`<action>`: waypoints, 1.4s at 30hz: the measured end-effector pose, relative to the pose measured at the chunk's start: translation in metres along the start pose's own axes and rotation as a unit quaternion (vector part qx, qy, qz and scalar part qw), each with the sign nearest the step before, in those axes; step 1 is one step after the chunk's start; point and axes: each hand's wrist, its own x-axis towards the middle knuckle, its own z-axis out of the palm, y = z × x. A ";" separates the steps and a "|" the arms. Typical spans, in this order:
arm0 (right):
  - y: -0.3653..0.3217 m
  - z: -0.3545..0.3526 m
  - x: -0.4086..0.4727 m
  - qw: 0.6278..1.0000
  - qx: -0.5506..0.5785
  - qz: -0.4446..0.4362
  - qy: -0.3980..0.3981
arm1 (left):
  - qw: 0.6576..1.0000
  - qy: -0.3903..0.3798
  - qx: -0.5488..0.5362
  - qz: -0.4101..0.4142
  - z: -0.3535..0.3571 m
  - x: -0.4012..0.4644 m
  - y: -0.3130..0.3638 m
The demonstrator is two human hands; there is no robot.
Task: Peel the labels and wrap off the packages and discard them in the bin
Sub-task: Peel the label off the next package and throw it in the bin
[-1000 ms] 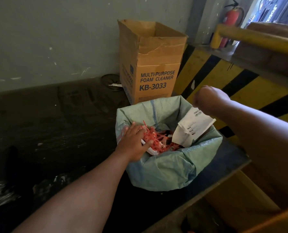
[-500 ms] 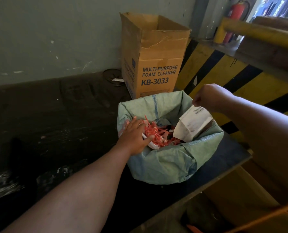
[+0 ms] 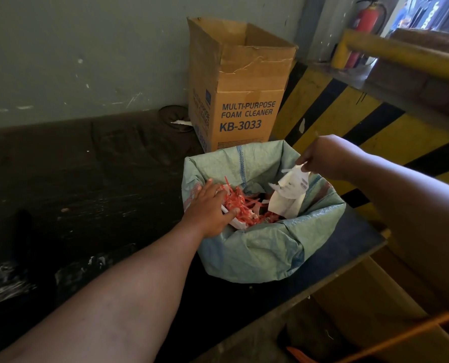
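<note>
Label paper (image 3: 288, 197) hangs from the right hand (image 3: 322, 158), which pinches its upper corner between thumb and fingertips above the far right of the bin (image 3: 260, 252). The sheet is thin, white and crumpled, printed near the top edge; judged from its folds and droop, it is very light, limp and easily torn, and offers no stiffness for pushing. Its long axis runs near vertical, tilted slightly so the lower end points down and to the left, into the bin opening; that lower edge appears to reach the contents, though contact cannot be confirmed. Hold at a corner or edge is adequate for such material; adhesive on the rear face, if present, may cling to the fingers on release, so a shake or a wipe against the liner may be needed. The bin is lined with a pale green woven sack folded over its rim and contains red strips (image 3: 239, 205) and white scraps. The left hand (image 3: 210, 208) lies at the near left rim with fingers extended and spread, pressing on the strips and a white scrap beneath them; nothing is gripped. A cardboard box (image 3: 239, 82) stands open behind the bin, against the wall.
</note>
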 end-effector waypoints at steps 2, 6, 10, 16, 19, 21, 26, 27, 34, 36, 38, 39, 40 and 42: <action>0.002 0.001 -0.003 1.000 0.013 0.006 0.001 | 1.000 0.000 0.004 -0.001 0.000 0.000 0.000; 0.004 0.004 -0.004 1.000 0.005 0.020 0.001 | 1.000 -0.003 0.000 -0.002 0.000 -0.001 -0.001; 0.007 0.006 -0.004 0.998 0.039 0.045 -0.005 | 1.000 -0.008 -0.008 -0.005 -0.002 -0.002 0.001; 0.000 0.003 -0.006 0.999 0.012 0.041 -0.002 | 1.000 -0.009 -0.005 -0.002 -0.005 -0.004 0.004; -0.003 0.000 -0.009 0.999 0.012 0.045 -0.010 | 1.000 -0.010 -0.003 -0.004 -0.006 -0.004 0.004; -0.004 -0.001 -0.012 0.999 0.019 0.036 0.006 | 1.000 -0.013 -0.003 -0.004 -0.006 -0.005 0.004; -0.002 0.002 -0.013 0.999 0.040 0.035 0.005 | 1.000 -0.023 -0.003 -0.009 -0.007 -0.005 0.005; -0.002 0.003 -0.013 0.999 0.038 0.038 0.006 | 1.000 -0.023 -0.002 -0.009 -0.007 -0.005 0.004; -0.003 0.004 -0.016 1.000 -0.004 0.027 -0.009 | 1.000 -0.027 0.010 -0.011 -0.006 -0.005 0.004; -0.006 0.003 -0.018 1.000 -0.025 0.012 -0.003 | 1.000 -0.027 0.011 -0.010 -0.007 -0.004 0.005; -0.007 0.003 -0.016 1.000 -0.016 0.009 0.001 | 0.999 -0.029 0.024 -0.008 -0.008 -0.004 0.005; -0.009 0.003 -0.014 1.000 -0.005 0.010 0.000 | 0.999 -0.034 0.033 -0.009 -0.010 -0.004 0.005; -0.013 0.003 -0.012 1.000 0.003 0.010 -0.004 | 0.998 -0.042 0.038 -0.008 -0.013 -0.004 0.007; -0.025 0.002 -0.005 1.000 0.004 0.003 -0.024 | 0.999 -0.053 0.013 -0.005 -0.023 -0.005 0.010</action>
